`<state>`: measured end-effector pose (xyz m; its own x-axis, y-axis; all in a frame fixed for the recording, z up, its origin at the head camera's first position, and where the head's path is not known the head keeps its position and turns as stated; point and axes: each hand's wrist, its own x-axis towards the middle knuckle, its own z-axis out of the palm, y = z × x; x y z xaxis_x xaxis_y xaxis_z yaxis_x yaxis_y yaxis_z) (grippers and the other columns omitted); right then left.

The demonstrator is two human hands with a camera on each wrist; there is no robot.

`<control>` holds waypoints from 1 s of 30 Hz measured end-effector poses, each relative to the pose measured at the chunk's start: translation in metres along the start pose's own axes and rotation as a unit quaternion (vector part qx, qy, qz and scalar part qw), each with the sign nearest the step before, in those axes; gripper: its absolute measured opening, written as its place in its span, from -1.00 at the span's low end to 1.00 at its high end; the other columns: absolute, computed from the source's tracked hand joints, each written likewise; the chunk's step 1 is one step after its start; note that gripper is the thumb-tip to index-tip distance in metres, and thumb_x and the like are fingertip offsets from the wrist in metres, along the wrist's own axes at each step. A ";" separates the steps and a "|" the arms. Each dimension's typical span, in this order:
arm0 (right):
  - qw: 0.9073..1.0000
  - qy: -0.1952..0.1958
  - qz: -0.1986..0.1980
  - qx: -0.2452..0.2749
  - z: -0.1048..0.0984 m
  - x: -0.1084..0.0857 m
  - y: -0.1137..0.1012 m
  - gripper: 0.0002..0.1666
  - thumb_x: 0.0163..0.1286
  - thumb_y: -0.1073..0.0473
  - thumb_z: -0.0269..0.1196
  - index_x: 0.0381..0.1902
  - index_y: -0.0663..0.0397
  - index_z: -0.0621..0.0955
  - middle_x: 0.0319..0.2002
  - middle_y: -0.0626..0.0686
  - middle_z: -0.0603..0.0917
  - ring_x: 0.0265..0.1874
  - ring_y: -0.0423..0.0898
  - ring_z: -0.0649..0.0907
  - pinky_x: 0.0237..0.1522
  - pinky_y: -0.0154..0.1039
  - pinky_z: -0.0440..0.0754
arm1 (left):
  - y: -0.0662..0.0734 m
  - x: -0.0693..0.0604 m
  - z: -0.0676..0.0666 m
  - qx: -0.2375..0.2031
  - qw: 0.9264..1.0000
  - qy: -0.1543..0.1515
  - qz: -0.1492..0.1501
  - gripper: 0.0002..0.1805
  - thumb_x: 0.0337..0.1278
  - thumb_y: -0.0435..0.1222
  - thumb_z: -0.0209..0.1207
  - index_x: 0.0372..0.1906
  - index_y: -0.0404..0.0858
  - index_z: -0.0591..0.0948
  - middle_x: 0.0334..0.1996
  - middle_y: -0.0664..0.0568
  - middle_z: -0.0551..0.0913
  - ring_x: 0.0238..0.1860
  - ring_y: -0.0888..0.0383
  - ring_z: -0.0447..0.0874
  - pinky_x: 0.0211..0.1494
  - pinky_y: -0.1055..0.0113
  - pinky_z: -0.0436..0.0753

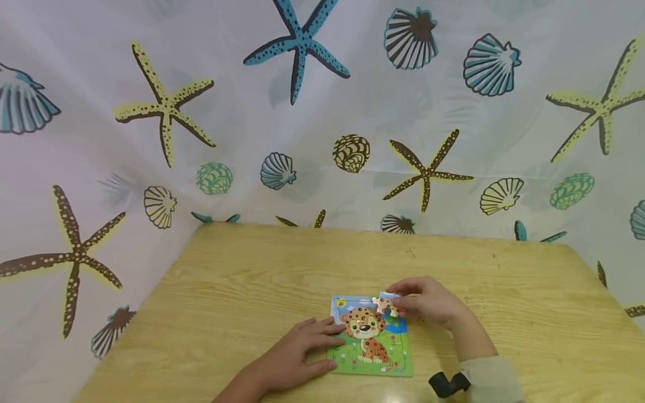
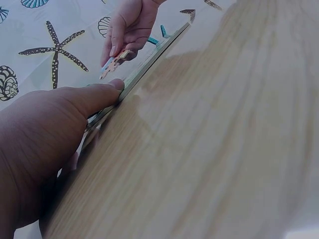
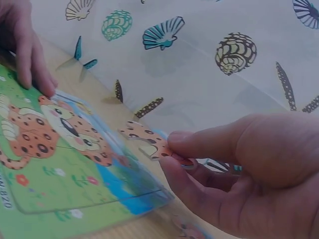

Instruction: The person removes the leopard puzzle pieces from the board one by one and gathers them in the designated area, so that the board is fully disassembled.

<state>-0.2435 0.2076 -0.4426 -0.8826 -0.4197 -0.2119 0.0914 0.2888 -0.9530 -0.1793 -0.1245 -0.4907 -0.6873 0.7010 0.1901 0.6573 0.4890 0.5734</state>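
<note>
A square jigsaw puzzle board [image 1: 345, 361] with a spotted leopard cub on green grass and blue sky lies flat on the table. My left hand [image 1: 297, 358] rests at its left edge, fingers extended over the picture; in the left wrist view the thumb [image 2: 102, 97] touches the board's edge. Between thumb and fingers my right hand [image 1: 435, 302] pinches a puzzle piece [image 3: 145, 138] with orange, dark-spotted print. That piece is tilted just above the board's upper right corner, and the fingertips cover part of it.
The wooden table [image 1: 242, 268] extends around the board. Behind it hangs a white cloth [image 1: 312, 129] printed with starfish and shells. A black object [image 1: 448, 384] sits by the right sleeve [image 1: 491, 380]. Part of another spotted item [image 3: 189, 230] shows below the right hand.
</note>
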 end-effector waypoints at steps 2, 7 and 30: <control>1.000 -0.003 -0.004 -0.006 -0.005 -0.003 0.001 -0.57 0.44 0.24 0.25 0.20 0.34 0.57 -0.01 0.20 0.58 -0.23 -0.09 0.70 -0.13 -0.23 0.75 | 0.000 0.000 0.000 -0.002 1.000 -0.001 -0.001 -0.51 0.34 0.04 0.19 0.31 0.04 0.56 0.46 0.22 0.39 0.54 0.05 0.22 0.56 -0.17 0.13; 1.000 -0.007 0.000 -0.012 -0.016 -0.009 0.001 -0.54 0.45 0.25 0.24 0.24 0.36 0.54 -0.06 0.17 0.61 -0.27 -0.08 0.69 -0.15 -0.21 0.73 | 0.001 0.001 -0.001 -0.007 1.000 -0.009 -0.008 -0.51 0.35 0.06 0.17 0.32 0.06 0.55 0.46 0.24 0.37 0.55 0.09 0.19 0.57 -0.16 0.11; 0.992 0.099 0.059 -0.060 -0.055 -0.035 0.009 -0.57 0.38 0.17 0.33 0.12 0.29 0.60 -0.13 0.10 0.58 -0.23 -0.10 0.64 -0.12 -0.23 0.73 | 0.001 0.001 0.003 -0.011 1.000 -0.005 -0.016 -0.51 0.35 0.07 0.16 0.31 0.08 0.56 0.45 0.26 0.39 0.55 0.09 0.20 0.58 -0.15 0.09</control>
<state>-0.2367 0.2720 -0.4315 -0.9432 -0.2029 -0.2631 0.1550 0.4315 -0.8887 -0.1783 -0.1222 -0.4923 -0.7046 0.6907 0.1628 0.6276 0.4994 0.5973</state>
